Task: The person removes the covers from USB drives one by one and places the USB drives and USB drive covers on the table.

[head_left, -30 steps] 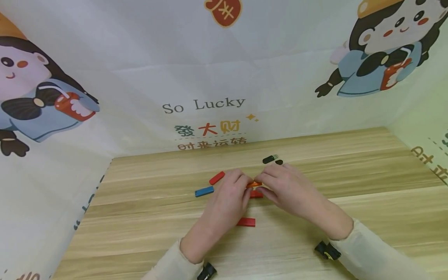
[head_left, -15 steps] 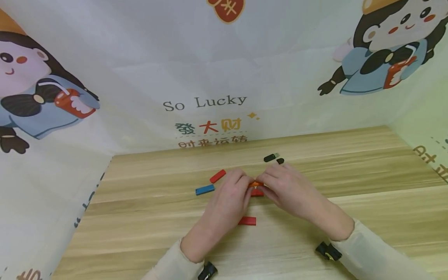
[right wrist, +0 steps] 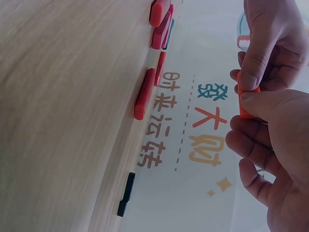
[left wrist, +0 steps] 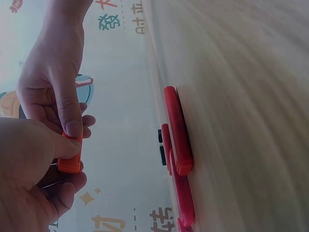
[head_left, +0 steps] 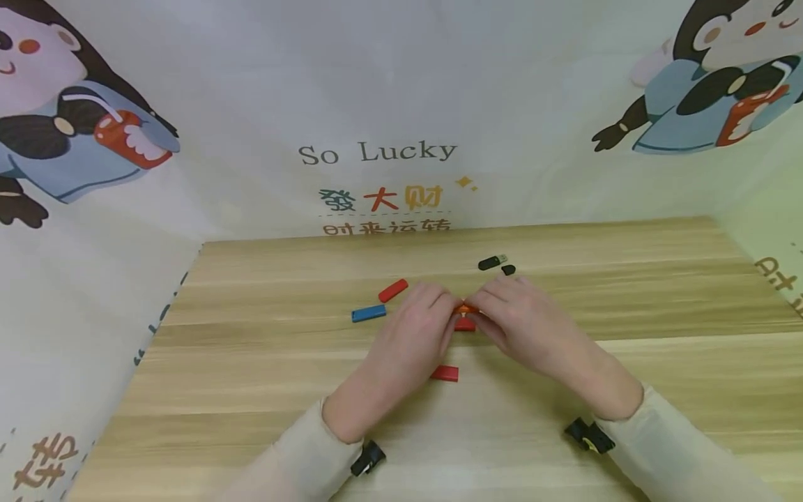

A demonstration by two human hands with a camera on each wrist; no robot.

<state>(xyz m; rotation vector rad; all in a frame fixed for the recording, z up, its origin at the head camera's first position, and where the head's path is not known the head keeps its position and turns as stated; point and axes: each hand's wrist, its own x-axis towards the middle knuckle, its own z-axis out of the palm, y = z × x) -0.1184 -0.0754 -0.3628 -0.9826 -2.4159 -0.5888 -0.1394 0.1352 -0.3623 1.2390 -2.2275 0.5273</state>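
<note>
Both hands meet over the middle of the wooden table (head_left: 627, 307) and pinch a small orange stick (head_left: 465, 308) between them. My left hand (head_left: 447, 317) grips its left end, thumb and fingers curled round it. My right hand (head_left: 486, 314) pinches the other end. In the left wrist view the orange stick (left wrist: 70, 162) shows between my left thumb and the right hand's fingertips. The right wrist view shows the same orange stick (right wrist: 245, 104) held clear of the table. Only a short part of the stick shows.
On the table lie a red stick (head_left: 393, 290), a blue stick (head_left: 368, 314), a red stick (head_left: 465, 325) under the hands and another red stick (head_left: 445, 373) nearer me. A black USB drive (head_left: 492, 263) and its cap (head_left: 509, 269) lie behind. Printed cloth walls surround the table.
The hands have closed in on the orange stick, so less of it shows. The head view has tilted, shifting everything up in the frame.
</note>
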